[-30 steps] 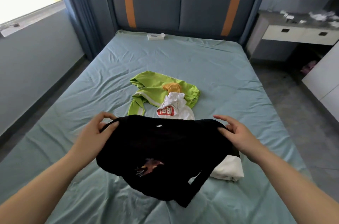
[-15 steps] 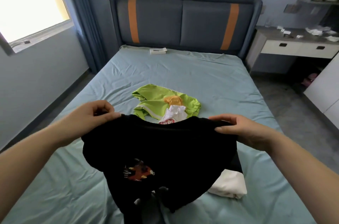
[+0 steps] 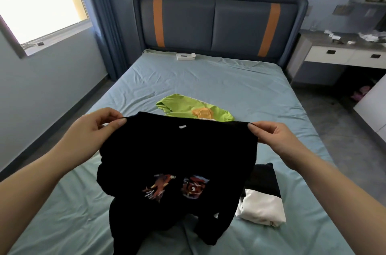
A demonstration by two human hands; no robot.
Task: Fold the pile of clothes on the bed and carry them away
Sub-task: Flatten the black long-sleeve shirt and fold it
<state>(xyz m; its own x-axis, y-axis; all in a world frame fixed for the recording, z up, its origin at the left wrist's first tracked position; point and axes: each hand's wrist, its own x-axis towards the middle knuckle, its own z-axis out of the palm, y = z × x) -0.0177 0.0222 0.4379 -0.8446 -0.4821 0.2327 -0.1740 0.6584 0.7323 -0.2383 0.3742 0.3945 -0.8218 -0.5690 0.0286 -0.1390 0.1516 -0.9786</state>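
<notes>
A black shirt (image 3: pixel 177 154) with a red printed picture hangs in the air over the bed (image 3: pixel 219 79). My left hand (image 3: pixel 98 127) pinches its top left corner and my right hand (image 3: pixel 269 135) pinches its top right corner, stretching the top edge flat. Its lower part and sleeves trail onto the sheet. Behind it lies a green garment (image 3: pixel 183 104) with an orange piece (image 3: pixel 201 112) on it; a white piece is mostly hidden by the shirt. A folded stack, black (image 3: pixel 263 179) over white (image 3: pixel 261 208), sits on the sheet at the lower right.
A small white box (image 3: pixel 186 56) lies near the dark headboard (image 3: pixel 219 21). A white-drawered desk (image 3: pixel 342 54) with clutter stands right of the bed, with grey floor beside it. A window and blue curtain (image 3: pixel 100 21) are on the left wall.
Both hands have lifted the black shirt higher and spread it wider, so the print now faces me. The view has tilted up, and the shirt now covers most of the white piece.
</notes>
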